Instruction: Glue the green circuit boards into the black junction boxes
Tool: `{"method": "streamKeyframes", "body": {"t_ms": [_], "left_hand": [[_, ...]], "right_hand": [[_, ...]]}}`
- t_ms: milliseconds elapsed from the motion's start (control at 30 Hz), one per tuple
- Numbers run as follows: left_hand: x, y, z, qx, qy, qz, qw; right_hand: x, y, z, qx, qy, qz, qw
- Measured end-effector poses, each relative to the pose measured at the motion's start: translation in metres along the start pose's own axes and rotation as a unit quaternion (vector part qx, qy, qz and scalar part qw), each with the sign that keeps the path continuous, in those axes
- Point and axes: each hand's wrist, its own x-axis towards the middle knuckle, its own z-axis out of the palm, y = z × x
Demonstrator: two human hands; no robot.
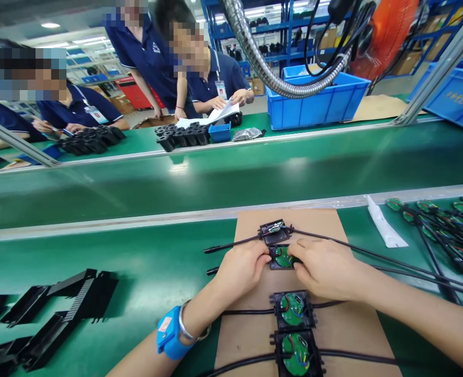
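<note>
Lying directly between the hands, the case [280,267] with its green board [283,257] rests on the cardboard [255,330], its cable [213,271] running left to right. The left hand [245,262] touches its left end, the right hand [325,264] its right; neither is clearly nearer. Fingers are bent inward, but whether they pinch case or cable I cannot tell.

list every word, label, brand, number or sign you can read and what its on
No text reads clearly.
Right-hand blue bin: yellow marking, blurred and slanted, unreadable.
Left badge and centre badge: too small to read.
Standing co-worker's navy shirt: small chest mark, unreadable.
Blue wristband: pale label, too blurred.
</note>
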Motion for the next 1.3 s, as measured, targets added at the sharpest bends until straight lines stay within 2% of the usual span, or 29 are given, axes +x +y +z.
{"method": "streamKeyframes", "body": {"t_ms": [133, 200, 333, 533, 700, 867, 1033, 1133, 1200, 1300], "left_hand": [[-0.001, -0.007, 0.001, 0.005, 0.026, 0.019, 0.999], [-0.001, -0.009, 0.001, 0.053, 0.023, 0.031, 0.998], [-0.004, -0.002, 0.003, 0.181, -0.019, 0.067, 0.981], [-0.017, 0.024, 0.015, 0.270, -0.069, 0.122, 0.953], [-0.022, 0.021, 0.017, 0.298, -0.030, 0.108, 0.948], [-0.031, 0.022, 0.026, 0.267, 0.029, 0.073, 0.960], [-0.033, 0.035, 0.040, 0.263, 0.014, 0.047, 0.964], [-0.028, 0.033, 0.031, 0.193, 0.016, 0.041, 0.980], [-0.022, 0.029, 0.022, 0.138, 0.047, 0.036, 0.989], [-0.011, 0.024, 0.015, 0.084, 0.087, 0.073, 0.990]], "right_hand": [[0.008, 0.001, -0.003, 0.008, -0.054, -0.003, 0.999], [0.011, 0.000, -0.001, 0.005, -0.072, -0.008, 0.997], [0.013, -0.005, 0.004, -0.002, -0.083, -0.018, 0.996], [0.006, -0.012, 0.011, -0.019, -0.092, 0.000, 0.996], [0.004, -0.014, 0.008, -0.018, -0.106, 0.008, 0.994], [0.005, -0.017, 0.008, -0.022, -0.104, 0.003, 0.994], [0.009, -0.007, 0.005, 0.025, -0.109, 0.003, 0.994], [0.010, 0.008, -0.002, 0.105, -0.133, -0.004, 0.986], [0.007, 0.019, -0.006, 0.170, -0.148, -0.014, 0.974], [-0.001, 0.028, -0.008, 0.208, -0.120, 0.013, 0.971]]}}
